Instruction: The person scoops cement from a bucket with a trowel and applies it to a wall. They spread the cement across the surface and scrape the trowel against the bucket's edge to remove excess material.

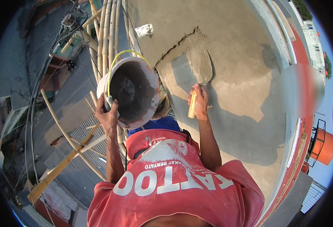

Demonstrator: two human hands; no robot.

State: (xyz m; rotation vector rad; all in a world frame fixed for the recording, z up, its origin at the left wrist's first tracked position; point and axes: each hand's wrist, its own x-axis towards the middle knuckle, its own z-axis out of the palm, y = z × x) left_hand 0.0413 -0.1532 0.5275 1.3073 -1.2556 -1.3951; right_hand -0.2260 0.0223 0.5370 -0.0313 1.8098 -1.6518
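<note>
My left hand grips the side of a pale bucket, close to where its yellow handle joins the rim. The bucket is tilted, and its dark inside shows with grey residue on the walls. In my right hand is the yellowish handle of a trowel. The trowel's blade, coated in grey mortar, lies over or against the wall surface; contact cannot be told. Beside the blade, a ragged dark edge of mortar runs across the surface.
Bamboo poles stand at the upper left, with more poles crossing below. Cables hang at the far left. A white cylindrical container is near the top. Another bucket is partly hidden. An orange tank is at the right.
</note>
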